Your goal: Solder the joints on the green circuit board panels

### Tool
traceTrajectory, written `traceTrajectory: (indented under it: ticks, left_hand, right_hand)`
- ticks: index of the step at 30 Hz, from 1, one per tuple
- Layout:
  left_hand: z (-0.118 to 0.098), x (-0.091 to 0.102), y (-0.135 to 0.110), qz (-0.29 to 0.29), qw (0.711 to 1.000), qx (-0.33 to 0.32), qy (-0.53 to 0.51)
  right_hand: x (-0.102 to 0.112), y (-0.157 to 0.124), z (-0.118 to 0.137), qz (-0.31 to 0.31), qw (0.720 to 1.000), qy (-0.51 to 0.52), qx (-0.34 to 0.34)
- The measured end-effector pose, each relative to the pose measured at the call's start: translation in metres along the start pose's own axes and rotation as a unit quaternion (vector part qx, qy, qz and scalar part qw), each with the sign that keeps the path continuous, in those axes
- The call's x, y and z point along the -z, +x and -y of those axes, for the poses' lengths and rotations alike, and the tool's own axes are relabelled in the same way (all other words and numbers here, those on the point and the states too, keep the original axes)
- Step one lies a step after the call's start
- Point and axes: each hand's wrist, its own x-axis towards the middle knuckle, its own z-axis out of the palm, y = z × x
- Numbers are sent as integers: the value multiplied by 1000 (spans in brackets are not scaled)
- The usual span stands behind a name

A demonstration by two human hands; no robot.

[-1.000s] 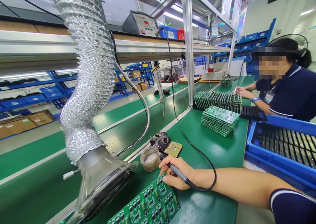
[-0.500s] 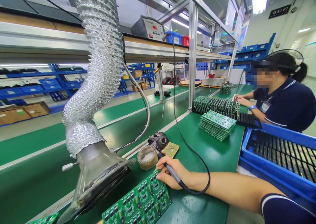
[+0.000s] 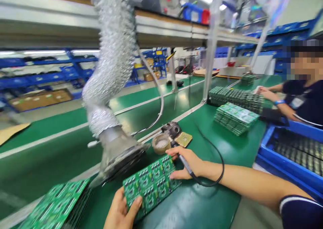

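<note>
A green circuit board panel (image 3: 150, 185) lies on the green bench in front of me. My left hand (image 3: 121, 210) grips its near left edge, thumb on top. My right hand (image 3: 188, 163) rests at the panel's far right corner, fingers closed around a black soldering iron (image 3: 182, 160) whose cable (image 3: 214, 168) loops back over my wrist. The iron's tip end points toward its stand (image 3: 173, 129). The picture is smeared by motion.
A silver fume hose with a clear hood (image 3: 118, 151) hangs just left of the panel. A round tin (image 3: 161, 143) and a brass sponge pad (image 3: 184, 138) sit beyond. More green boards (image 3: 57, 205) lie at lower left. Stacked boards (image 3: 236, 118), a blue bin (image 3: 290, 148) and a co-worker (image 3: 300, 87) are to the right.
The view has swung left and down. My left hand has come into view holding the panel's near edge. The right hand stays at the panel's far corner with the iron.
</note>
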Motion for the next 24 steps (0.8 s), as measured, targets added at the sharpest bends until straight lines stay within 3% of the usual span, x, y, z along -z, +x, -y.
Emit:
traceTrajectory:
  ticks: [3,7,13,20,24]
  left_hand:
    - [-8,-3,-5,20,999,-25,-35]
    - [-1,-1,0,90,990,-45,-103]
    - [6,5,1,145,981,-42,-123]
    - [6,7,3,140,981,-34,-130]
    - [5,9,5,142,976,-8,-165]
  right_hand:
    - [6,-6,1,76,996,31,18]
    - [12,-2,-5,135,987,-74,36]
    - [13,-1,-1,131,984,-102,58]
    - [16,0,-1,181,976,-111,50]
    - [17,1,-2,168,978,-109,62]
